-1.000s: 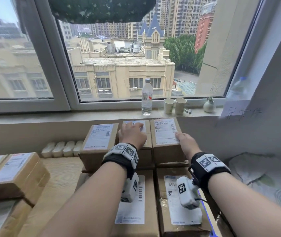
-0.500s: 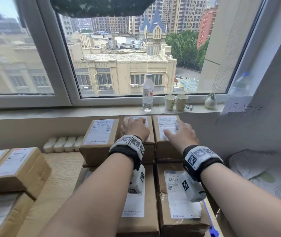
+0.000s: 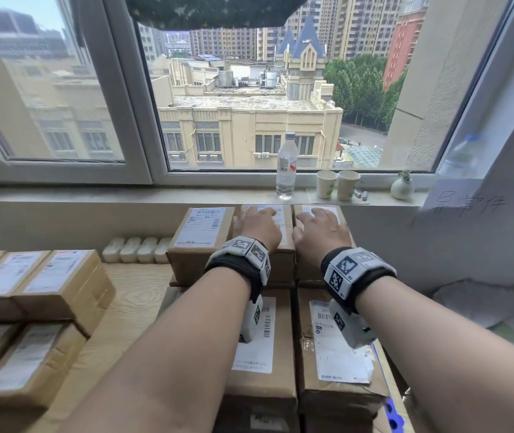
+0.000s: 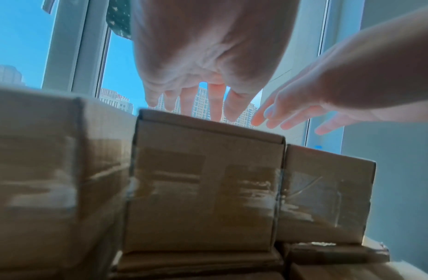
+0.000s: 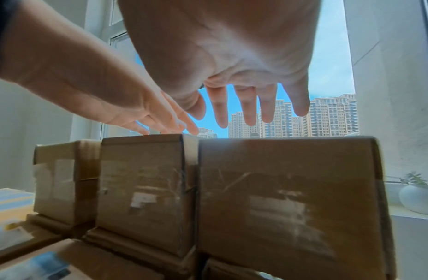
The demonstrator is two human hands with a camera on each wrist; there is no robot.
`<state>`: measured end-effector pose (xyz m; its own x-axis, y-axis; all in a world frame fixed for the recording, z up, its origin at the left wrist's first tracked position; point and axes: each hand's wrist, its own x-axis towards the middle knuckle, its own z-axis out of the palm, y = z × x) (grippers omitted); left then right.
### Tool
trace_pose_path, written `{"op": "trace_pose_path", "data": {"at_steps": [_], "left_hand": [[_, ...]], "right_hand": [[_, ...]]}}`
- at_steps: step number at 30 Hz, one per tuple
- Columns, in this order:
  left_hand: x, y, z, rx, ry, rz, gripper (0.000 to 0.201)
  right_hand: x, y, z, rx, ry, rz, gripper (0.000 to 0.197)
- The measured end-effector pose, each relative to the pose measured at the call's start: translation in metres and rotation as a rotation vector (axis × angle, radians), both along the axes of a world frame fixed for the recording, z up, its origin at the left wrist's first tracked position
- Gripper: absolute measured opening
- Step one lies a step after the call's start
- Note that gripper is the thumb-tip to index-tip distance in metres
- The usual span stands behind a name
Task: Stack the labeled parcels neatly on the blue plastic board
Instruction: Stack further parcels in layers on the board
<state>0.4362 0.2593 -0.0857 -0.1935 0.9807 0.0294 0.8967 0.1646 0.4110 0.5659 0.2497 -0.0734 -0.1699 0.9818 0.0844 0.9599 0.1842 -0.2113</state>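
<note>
Both hands hover with fingers spread and straight over the upper row of labeled parcels: the left hand (image 3: 257, 226) over the middle parcel (image 3: 280, 260), the right hand (image 3: 321, 234) over the right parcel (image 3: 307, 271), which lies nearest the wall. The stack rests on the blue plastic board (image 3: 393, 414), visible only at its near right edge. An uneven push could skew the upper row or slide a parcel off its lower tier.

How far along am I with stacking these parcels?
Done: three parcels line the upper row by the window, over lower parcels. In hand: your left hand and right hand, fingers straight, are over the middle parcel and right parcel. Left: the parcels at left.
</note>
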Motion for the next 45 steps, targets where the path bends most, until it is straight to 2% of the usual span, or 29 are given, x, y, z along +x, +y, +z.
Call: {"op": "trace_pose_path", "data": {"at_steps": [5,11,15,24,31,36,45], "left_hand": [[-0.019,-0.031,0.008,0.059,0.111,0.001,0.047],[-0.051,-0.071,0.013,0.040,0.143,0.029,0.041],[-0.081,-0.099,0.012,0.049,0.137,0.052,0.047],[-0.213,-0.196,-0.001,0.055,0.208,0.096,0.044],[-0.332,-0.283,-0.026,-0.041,0.130,0.219,0.044],[-0.402,-0.340,-0.043,-0.021,0.039,0.298,0.041],[-0.491,-0.379,-0.070,-0.059,-0.066,0.456,0.044]], "right_hand": [[-0.019,-0.018,-0.002,0.043,0.020,0.078,0.047],[-0.053,-0.047,0.001,0.082,0.025,0.167,0.047],[-0.085,-0.070,0.000,0.069,0.024,0.213,0.044],[-0.213,-0.150,-0.015,0.035,-0.002,0.345,0.039],[-0.322,-0.218,-0.043,-0.028,0.023,0.443,0.042],[-0.391,-0.260,-0.059,-0.047,0.062,0.497,0.037],[-0.487,-0.290,-0.080,-0.114,0.023,0.571,0.040]]}}
